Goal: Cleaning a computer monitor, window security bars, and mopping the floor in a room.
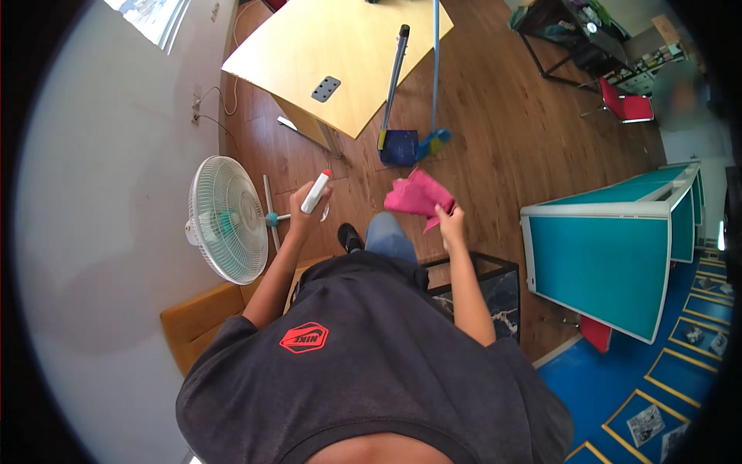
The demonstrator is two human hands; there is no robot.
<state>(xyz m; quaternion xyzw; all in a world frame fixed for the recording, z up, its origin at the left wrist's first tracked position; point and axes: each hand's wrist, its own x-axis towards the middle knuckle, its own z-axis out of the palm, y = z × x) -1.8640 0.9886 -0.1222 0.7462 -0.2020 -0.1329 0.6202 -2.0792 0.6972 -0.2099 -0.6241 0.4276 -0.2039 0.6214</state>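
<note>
My left hand (302, 217) is closed around what looks like a spray bottle, with a white head (315, 194) and a red tip pointing away from me. The bottle's body is mostly hidden by my fingers. A crumpled pink cloth (422, 194) hangs from my right hand (451, 223), which pinches it at its near right corner. Both hands are in front of my body, apart from each other, above the wood floor (481, 139).
A standing fan (229, 220) is close on my left. Ahead are a light wood table (313, 40), a blue dustpan (398, 148) and a broom (433, 144). A dark marble-patterned table (503, 301) and teal partitions (597, 264) stand right. Behind my left arm is a tan sofa (200, 319).
</note>
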